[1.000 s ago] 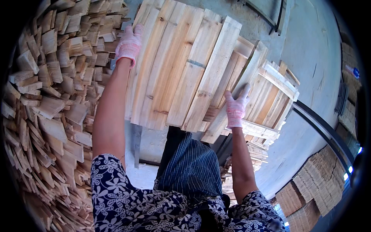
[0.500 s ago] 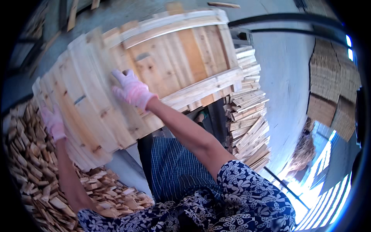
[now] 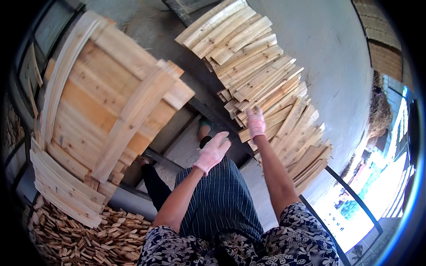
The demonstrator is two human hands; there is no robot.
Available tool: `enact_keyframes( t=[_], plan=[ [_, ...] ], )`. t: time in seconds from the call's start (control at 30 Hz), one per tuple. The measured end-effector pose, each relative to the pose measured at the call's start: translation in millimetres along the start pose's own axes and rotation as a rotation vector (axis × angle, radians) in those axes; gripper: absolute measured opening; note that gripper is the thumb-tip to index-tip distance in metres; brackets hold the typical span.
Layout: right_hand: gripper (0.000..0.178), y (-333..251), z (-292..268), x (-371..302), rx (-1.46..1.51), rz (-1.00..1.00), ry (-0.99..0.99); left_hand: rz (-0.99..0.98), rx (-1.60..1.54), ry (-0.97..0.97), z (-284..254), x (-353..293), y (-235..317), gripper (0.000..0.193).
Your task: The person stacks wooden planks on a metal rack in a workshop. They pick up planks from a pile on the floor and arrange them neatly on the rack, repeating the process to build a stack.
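Note:
In pink-and-white work gloves, both my hands are at the middle of the head view. My left hand [image 3: 213, 153] hovers above the dark striped apron [image 3: 222, 195], its fingers stretched out and holding nothing. My right hand [image 3: 256, 122] is at the near ends of a long row of thin wooden slats [image 3: 253, 57], fingers extended; whether it touches them I cannot tell. To the left lies a wooden frame [image 3: 120, 119] with battens and boards, apart from both hands. More pale slats [image 3: 66, 186] lean in a stack against its lower left side.
Small wood offcuts [image 3: 93, 235] are heaped at the lower left. Dark metal bars [image 3: 164, 159] run under the frame and slats, close to my feet. Brown stacked sheets [image 3: 386, 53] stand at the far right, with a bright opening [image 3: 355, 208] below them.
Both hands have left the wooden boards and moved right, toward the slat row. My view has turned right, so the frame now appears farther left and the slat row shows more fully.

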State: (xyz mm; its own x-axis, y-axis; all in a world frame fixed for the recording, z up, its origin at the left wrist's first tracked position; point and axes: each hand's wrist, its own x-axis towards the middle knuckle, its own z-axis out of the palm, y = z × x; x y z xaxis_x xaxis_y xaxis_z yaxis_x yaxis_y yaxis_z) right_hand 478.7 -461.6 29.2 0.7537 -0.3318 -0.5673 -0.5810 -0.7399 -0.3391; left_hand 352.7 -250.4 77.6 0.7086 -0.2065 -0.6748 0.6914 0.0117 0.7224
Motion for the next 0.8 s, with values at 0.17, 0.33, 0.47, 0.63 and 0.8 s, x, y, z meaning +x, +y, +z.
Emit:
enact_keyframes(
  t=[0.17, 0.33, 0.47, 0.63, 0.8],
  plan=[
    [0.09, 7, -11, 113, 0.142, 0.352, 0.067, -0.043, 0.242, 0.004, 24, 157, -11, 0.056],
    [0.119, -11, 53, 175, -0.073, 0.608, 0.241, -0.256, 0.222, 0.293, 16, 274, -36, 0.077],
    [0.118, -10, 63, 179, 0.08, 0.545, 0.204, -0.275, -0.139, 0.477, -11, 363, -94, 0.103],
    [0.117, 19, 66, 187, 0.107, 0.477, 0.212, -0.43, -0.599, 0.741, 0, 438, -69, 0.104],
    [0.11, 16, 38, 149, 0.613, 0.313, 0.091, -0.061, -0.859, 0.645, -5, 440, -166, 0.097]
  ],
)
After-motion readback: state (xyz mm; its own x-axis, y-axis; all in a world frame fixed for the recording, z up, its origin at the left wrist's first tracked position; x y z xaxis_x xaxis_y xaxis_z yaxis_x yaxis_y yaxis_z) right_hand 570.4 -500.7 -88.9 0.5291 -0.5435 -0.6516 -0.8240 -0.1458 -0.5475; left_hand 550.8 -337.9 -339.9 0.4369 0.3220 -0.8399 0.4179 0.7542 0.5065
